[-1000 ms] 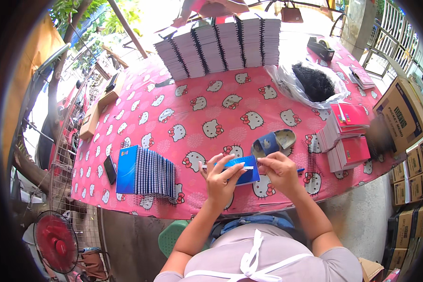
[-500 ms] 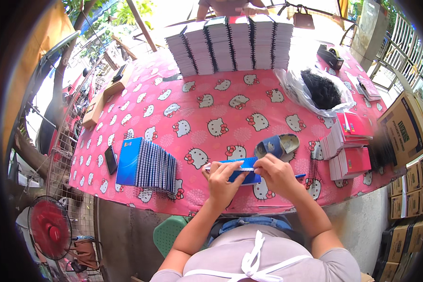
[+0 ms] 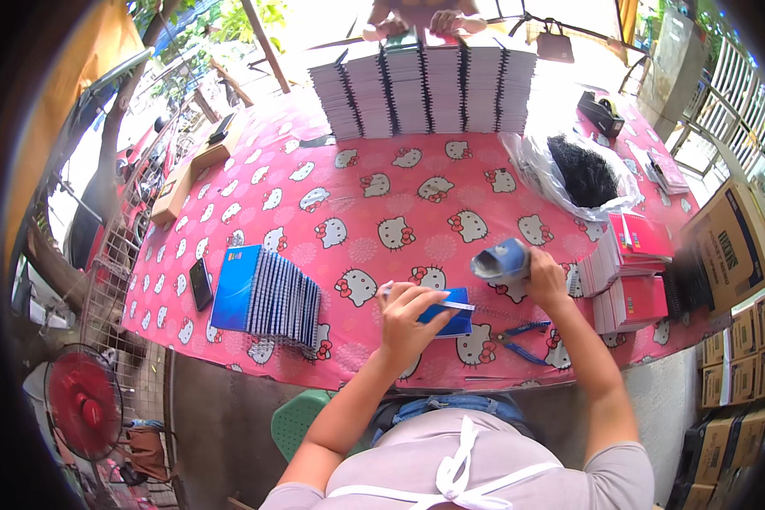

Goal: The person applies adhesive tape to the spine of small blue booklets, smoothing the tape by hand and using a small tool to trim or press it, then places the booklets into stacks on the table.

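My left hand (image 3: 408,316) holds a small blue notebook (image 3: 457,325) at the table's near edge, its spine edge turned up and thumb and fingers closed on it. To the right, my right hand (image 3: 546,277) is closed around the heel end of a blue slipper (image 3: 500,260), which is tilted with its toe opening to the left. Blue-handled pliers (image 3: 523,347) lie on the table below the right hand. Left of my left hand stands a stack of blue spiral notebooks (image 3: 268,293), fanned toward the right.
Tall stacks of spiral notebooks (image 3: 421,89) stand at the far edge, a person's hands (image 3: 421,24) above them. On the right are a plastic bag of black coils (image 3: 580,174), pink notebooks (image 3: 633,297), a tape dispenser (image 3: 600,114) and cartons (image 3: 735,246). A phone (image 3: 201,285) lies left.
My right hand has left the notebook, moved right and gripped the slipper, which has turned from lying flat. The pliers now show. The person opposite has brought both hands onto the stacks.
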The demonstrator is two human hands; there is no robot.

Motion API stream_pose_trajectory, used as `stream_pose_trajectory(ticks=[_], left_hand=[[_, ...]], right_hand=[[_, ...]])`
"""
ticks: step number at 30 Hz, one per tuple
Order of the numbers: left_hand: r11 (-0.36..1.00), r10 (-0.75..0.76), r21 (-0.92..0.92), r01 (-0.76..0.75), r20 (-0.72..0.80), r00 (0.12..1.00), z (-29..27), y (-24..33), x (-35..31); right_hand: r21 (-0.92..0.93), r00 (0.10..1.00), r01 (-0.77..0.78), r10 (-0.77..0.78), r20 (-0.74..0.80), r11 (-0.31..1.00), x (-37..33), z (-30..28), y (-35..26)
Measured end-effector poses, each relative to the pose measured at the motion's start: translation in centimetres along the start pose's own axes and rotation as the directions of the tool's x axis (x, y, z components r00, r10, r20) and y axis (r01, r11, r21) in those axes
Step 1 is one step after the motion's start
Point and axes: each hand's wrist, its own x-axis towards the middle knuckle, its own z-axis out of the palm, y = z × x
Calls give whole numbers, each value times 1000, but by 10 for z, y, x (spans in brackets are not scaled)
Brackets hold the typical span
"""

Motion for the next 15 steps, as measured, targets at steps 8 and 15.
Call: stream_pose_trajectory(ticks=[8,15], left_hand=[[999,-43,3,43,41,998,4,-8,1],[990,-133,-44,136,56,990,-2,-6,-3]], right_hand=[[411,965,79,-173,195,908,11,-28,-51],[653,931,-118,-147,336,748,14,-36,-52]])
